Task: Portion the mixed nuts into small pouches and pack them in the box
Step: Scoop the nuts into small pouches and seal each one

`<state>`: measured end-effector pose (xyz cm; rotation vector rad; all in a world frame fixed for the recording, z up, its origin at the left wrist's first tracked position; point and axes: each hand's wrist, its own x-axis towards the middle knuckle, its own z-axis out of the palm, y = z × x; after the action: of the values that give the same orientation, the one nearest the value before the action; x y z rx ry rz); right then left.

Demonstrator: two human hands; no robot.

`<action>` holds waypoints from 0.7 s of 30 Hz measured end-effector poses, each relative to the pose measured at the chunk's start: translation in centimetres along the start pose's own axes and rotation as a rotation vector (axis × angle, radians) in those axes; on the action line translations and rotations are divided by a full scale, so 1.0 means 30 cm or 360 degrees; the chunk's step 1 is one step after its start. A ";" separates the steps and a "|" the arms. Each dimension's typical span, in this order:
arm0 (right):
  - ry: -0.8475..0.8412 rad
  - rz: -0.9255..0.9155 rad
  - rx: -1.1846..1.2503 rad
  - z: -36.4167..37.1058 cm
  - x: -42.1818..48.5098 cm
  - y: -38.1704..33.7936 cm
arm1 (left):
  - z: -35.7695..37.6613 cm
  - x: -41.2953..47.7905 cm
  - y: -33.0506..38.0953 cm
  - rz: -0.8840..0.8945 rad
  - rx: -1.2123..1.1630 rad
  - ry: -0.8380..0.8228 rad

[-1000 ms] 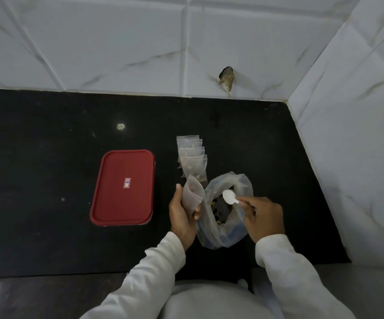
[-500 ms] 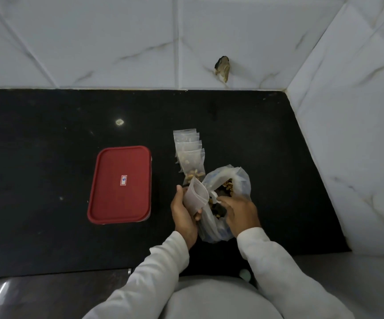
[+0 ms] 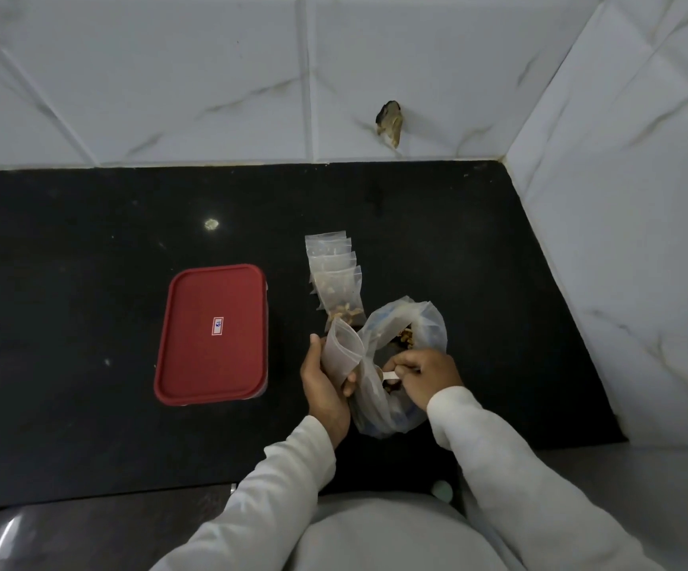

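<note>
Since a second ago the right hand (image 3: 425,375) has dropped from above the nut bag (image 3: 429,319) to its mouth. The white spoon (image 3: 392,376) it pinches now shows only a short piece of handle, its bowl hidden inside the bag. The nuts (image 3: 406,335) appear as a brown patch through the opening, the rest blurred behind cloudy plastic. The left hand (image 3: 324,385) grips an open pouch (image 3: 340,352) just beside the bag (whether they touch is hard to tell). Behind it, overlapping filled pouches (image 3: 334,278) lie in a row on the black worktop (image 3: 66,261). The red-lidded box (image 3: 214,331) sits closed at the left, its label too small to read.
</note>
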<state>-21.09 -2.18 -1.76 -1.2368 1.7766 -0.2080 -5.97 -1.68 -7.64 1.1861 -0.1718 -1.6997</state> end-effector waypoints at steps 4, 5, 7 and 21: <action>-0.0021 0.0056 0.0014 -0.037 0.005 0.017 | -0.007 0.003 0.003 0.0056 0.0070 -0.0024; -0.0009 0.0057 0.0017 -0.046 0.002 0.023 | -0.006 0.003 0.003 0.0053 0.0079 -0.0015; 0.0030 0.0067 0.0062 -0.061 -0.008 0.034 | -0.002 -0.001 0.009 0.0052 0.0095 0.0002; 0.0350 -0.0097 0.0416 -0.169 -0.101 0.004 | 0.006 0.018 0.028 0.0077 0.0221 -0.0028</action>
<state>-24.82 -1.43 2.75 -1.1124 1.8293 -0.6117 -5.58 -2.58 -7.37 1.2588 -0.3314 -1.6781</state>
